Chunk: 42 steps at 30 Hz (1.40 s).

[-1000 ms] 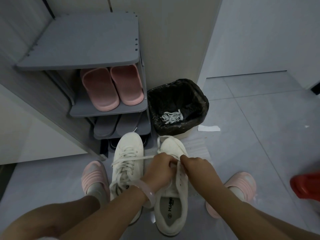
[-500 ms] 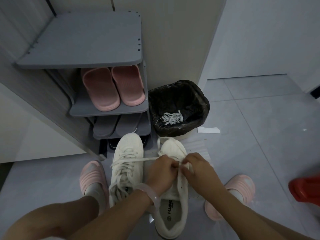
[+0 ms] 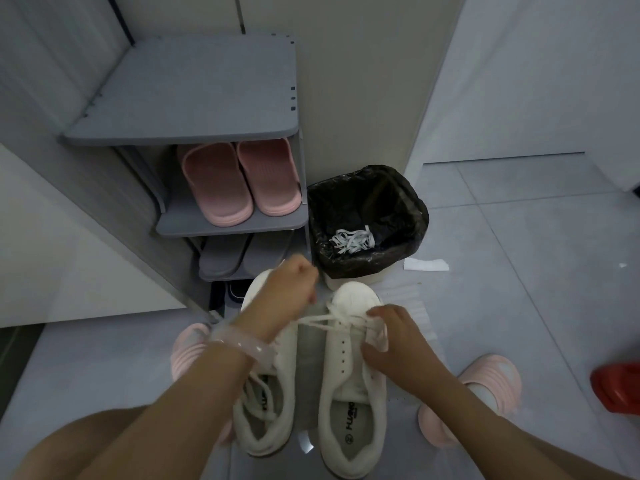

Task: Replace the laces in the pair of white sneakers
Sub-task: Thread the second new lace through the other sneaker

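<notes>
**Ana:** While the gray shoe rack (image 3: 194, 98) fills the upper left of the frame and the black-lined bin (image 3: 367, 216) sits at centre with old laces (image 3: 351, 241) in it, what worries you most?

**Ben:** The sneakers at lower centre. The left sneaker (image 3: 263, 403) looks laced, its ends lying loose. The right sneaker (image 3: 353, 375) has the new lace (image 3: 332, 322) only through its eyelets nearest the toe; the holes below are bare.

**Ana:** And the hands?

**Ben:** The left hand (image 3: 291, 289) is a closed fist above the left sneaker's toe, and the lace runs taut up to it, so I judge it grips one end, though motion blur hides the fingers. The right hand (image 3: 391, 337) rests on the right sneaker, fingers curled at the far eyelets, apparently pinching the other strand.

**Ana:** So what could go wrong?

**Ben:** If the left hand pulls too far, the two ends could come out uneven, or the free end could slip out of its eyelet. The shoe is pinned only by the right hand; a sharp tug could drag it toward the bin.

**Ana:** Anything smaller?

**Ben:** The flat lace may twist at a crossing, and the left sneaker's loose ends lie near enough to tangle.
</notes>
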Available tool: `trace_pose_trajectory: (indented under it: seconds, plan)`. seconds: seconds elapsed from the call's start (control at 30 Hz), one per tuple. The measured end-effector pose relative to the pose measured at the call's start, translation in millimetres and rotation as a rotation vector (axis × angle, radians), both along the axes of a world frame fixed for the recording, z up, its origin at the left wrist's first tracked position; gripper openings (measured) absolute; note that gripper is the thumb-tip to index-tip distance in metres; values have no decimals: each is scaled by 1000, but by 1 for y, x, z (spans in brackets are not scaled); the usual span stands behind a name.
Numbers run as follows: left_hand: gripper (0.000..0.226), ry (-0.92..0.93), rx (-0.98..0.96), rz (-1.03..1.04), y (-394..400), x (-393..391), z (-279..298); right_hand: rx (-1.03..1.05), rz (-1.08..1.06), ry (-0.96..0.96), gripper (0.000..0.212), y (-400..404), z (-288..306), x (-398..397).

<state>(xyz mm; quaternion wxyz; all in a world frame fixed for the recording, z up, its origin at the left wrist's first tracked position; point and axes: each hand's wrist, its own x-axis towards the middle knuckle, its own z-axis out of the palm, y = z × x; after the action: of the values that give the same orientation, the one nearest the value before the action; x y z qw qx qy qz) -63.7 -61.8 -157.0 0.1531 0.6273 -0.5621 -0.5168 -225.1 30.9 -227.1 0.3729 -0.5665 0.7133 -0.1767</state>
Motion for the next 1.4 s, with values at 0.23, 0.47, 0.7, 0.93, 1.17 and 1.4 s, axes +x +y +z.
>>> trace_pose_trajectory:
  seconds: [0.23,0.47,0.7,0.93,1.17,1.4]
  plan:
    - [28,-602,-400,-703,43,-15,-56,129,-70,-158,100,-5,-6,2]
    - [24,-198,-210,-654,13,-9,-32,211,-215,-281,65,-9,-12,2]
    - [18,-382,-341,-707,37,-12,-60,215,-669,-379,24,-24,-16,-4]
    - [20,-554,-525,-824,47,-13,-56,-14,-702,-407,11,-56,-2,19]
    - [18,-381,-330,-584,35,-5,-55,-18,-347,-895,24,-50,49,22]
    - [27,-276,-75,-421,24,2,-47,-44,-380,-525,27,-9,67,-57]
